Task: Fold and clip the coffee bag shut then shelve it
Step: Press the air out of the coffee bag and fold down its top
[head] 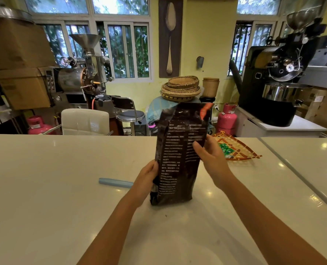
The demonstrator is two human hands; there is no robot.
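Note:
A tall dark brown coffee bag [179, 150] with white print and an orange mark near its top stands upright on the white counter [63, 188]. My left hand [146, 178] grips its lower left edge. My right hand [208, 150] holds its right side at mid height, thumb on the front. The bag's top is unfolded and slightly crumpled. A light blue bar-shaped clip [115, 183] lies flat on the counter, just left of my left hand.
A woven fan-shaped tray [241, 150] holding green packets lies on the counter to the right of the bag. A seam [292, 173] runs along the counter on the right. Beyond the counter are a white chair [85, 121], coffee roasters, pink gas cylinders and stacked baskets.

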